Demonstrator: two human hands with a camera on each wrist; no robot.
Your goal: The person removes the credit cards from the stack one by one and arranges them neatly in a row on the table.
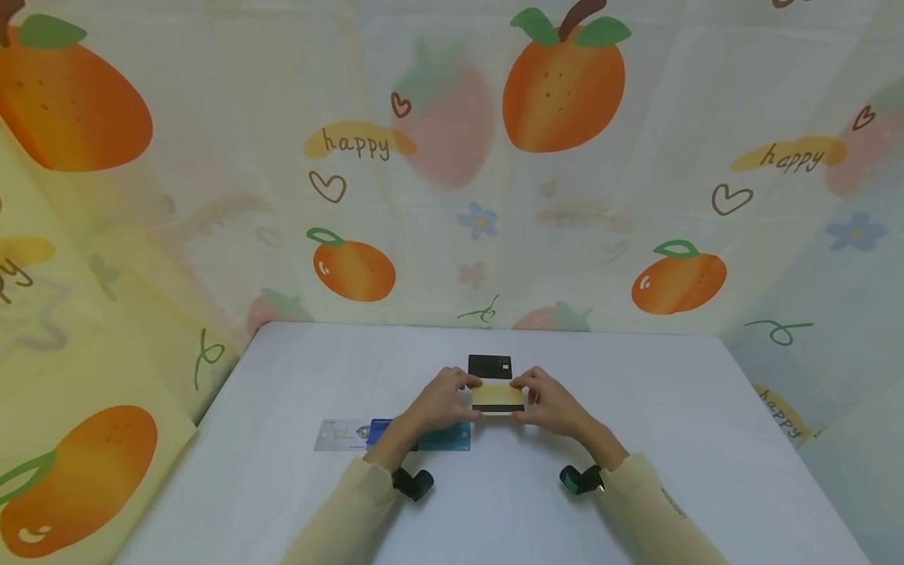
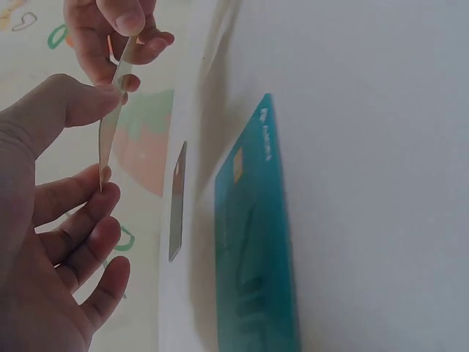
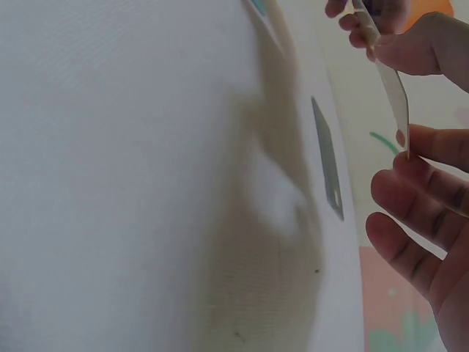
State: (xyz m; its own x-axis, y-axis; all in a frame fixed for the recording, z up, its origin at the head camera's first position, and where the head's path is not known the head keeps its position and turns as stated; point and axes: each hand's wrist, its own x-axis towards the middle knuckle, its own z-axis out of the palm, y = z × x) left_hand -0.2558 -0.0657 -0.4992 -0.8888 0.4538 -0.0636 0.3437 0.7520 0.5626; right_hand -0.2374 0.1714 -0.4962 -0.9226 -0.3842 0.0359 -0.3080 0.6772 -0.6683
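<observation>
A gold bank card (image 1: pixel 497 396) with a dark stripe is held up between both hands, clear of the table in the wrist views. My left hand (image 1: pixel 443 399) pinches its left end between thumb and fingers. At the opposite end my right hand (image 1: pixel 555 404) pinches it the same way. In the left wrist view the card (image 2: pixel 111 136) appears nearly edge-on. Just beyond it on the table lies a black card (image 1: pixel 490 366) with a chip. A teal card (image 1: pixel 445 437) lies below my left hand, partly covered by that wrist in the head view.
Left of the teal card, a blue card (image 1: pixel 379 428) and a clear grey card (image 1: pixel 340 435) lie overlapping in a row. They rest on a white-covered table (image 1: pixel 636 377). A fruit-patterned cloth (image 1: pixel 438 235) hangs behind the table's far edge.
</observation>
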